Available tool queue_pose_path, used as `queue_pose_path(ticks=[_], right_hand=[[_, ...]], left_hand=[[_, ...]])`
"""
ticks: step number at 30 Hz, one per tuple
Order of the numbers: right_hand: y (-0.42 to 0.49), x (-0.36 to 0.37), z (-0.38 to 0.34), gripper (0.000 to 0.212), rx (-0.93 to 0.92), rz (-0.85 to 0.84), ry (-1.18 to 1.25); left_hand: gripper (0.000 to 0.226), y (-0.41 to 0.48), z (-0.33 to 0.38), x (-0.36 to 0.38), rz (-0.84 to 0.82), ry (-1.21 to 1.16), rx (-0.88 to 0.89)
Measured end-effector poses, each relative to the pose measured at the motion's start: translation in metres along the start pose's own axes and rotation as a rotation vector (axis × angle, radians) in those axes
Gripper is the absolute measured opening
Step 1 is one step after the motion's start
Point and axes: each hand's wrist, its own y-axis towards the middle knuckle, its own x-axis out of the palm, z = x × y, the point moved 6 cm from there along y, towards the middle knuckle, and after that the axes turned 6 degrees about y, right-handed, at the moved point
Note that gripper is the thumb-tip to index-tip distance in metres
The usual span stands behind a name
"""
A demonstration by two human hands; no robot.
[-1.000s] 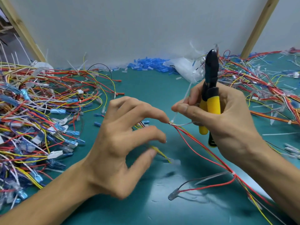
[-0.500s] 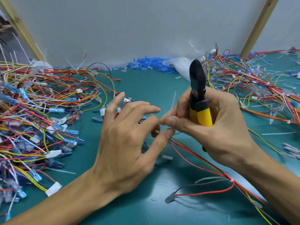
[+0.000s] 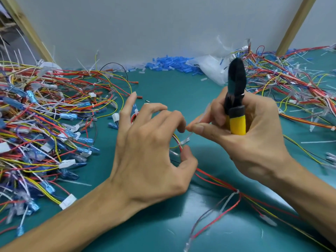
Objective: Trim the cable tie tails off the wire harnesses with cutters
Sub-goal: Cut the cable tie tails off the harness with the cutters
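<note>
My right hand (image 3: 254,135) grips the yellow-handled cutters (image 3: 235,99), black jaws pointing up. Its thumb and forefinger also pinch a clear cable tie tail (image 3: 201,119) that rises from the wire harness (image 3: 214,179). My left hand (image 3: 151,153) curls over the harness just left of the tie, thumb and forefinger pinching the red, white and yellow wires near the tie head (image 3: 184,141). The harness runs down to the right across the green mat, past a second cable tie (image 3: 236,191) whose tail still sticks out.
A big tangle of wire harnesses (image 3: 45,124) with blue terminals covers the left of the green mat (image 3: 163,88). Another harness pile (image 3: 291,91) fills the right. Blue sleeves (image 3: 172,64) and a clear bag (image 3: 209,68) lie by the grey back wall.
Both hands shifted slightly left and closer together. The cutters swung from tilted right to nearly upright. My left hand turned over and closed its thumb and fingers round the wires.
</note>
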Motion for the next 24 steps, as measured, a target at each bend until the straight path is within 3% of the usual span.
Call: queue_pose_path(ticks=[24], right_hand=[[0.008, -0.02, -0.009, 0.055, 0.01, 0.122, -0.026]], left_hand=[[0.028, -0.004, 0.003, 0.013, -0.135, 0.13, -0.041]])
